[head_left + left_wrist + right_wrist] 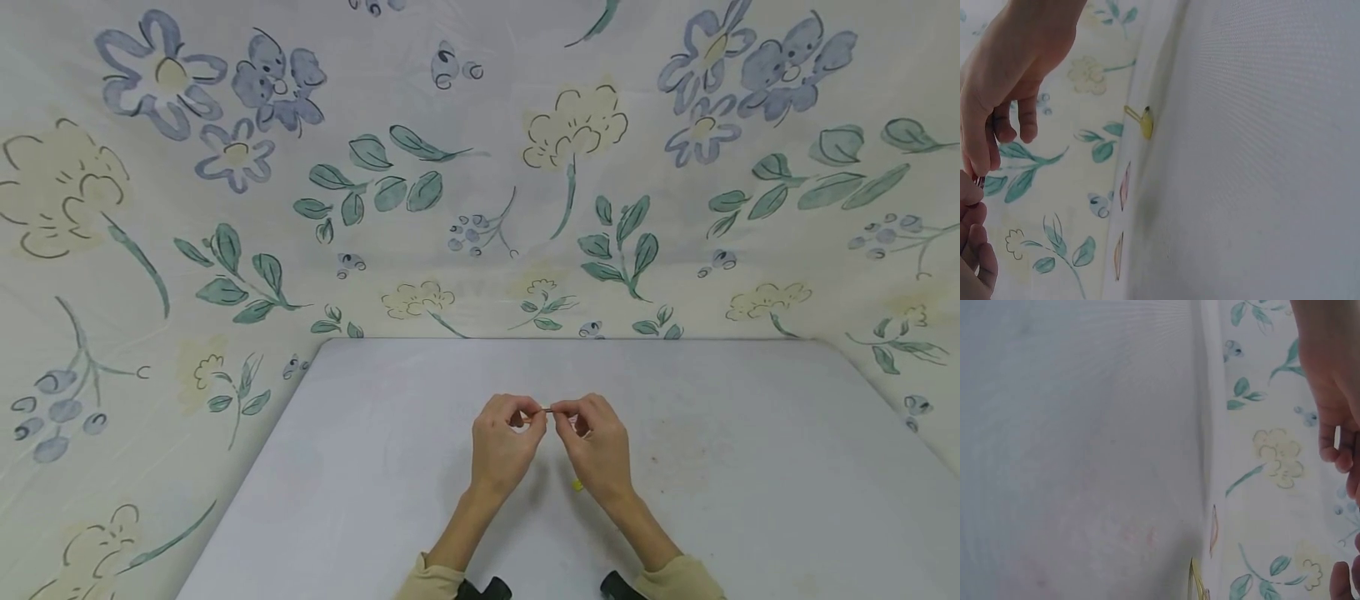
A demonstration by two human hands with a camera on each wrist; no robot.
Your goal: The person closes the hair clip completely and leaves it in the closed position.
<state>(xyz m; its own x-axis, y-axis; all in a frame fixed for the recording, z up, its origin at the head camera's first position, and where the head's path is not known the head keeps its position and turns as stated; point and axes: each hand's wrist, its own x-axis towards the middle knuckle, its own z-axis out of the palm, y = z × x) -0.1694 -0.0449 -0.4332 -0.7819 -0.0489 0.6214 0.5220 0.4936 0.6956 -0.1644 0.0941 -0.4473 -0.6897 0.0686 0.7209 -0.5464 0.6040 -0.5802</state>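
My left hand [504, 446] and right hand [596, 446] meet fingertip to fingertip above the white table. Between them both pinch a small, thin, dark item [548, 410]; it shows dark red with pale stripes in the left wrist view, and I cannot tell its kind. A small yellow piece with a thin loop [1146, 124] lies on the table near the right forearm. Past it lie a slim pinkish loop [1125, 187] and a slim orange loop [1118, 256], mostly hidden behind the hands in the head view.
The white table [360, 467] runs back to a cloth [480, 275] printed with flowers and leaves. Small dark specks [655, 459] mark the table right of the hands. Black wrist mounts [495, 589] sit at the sleeves.
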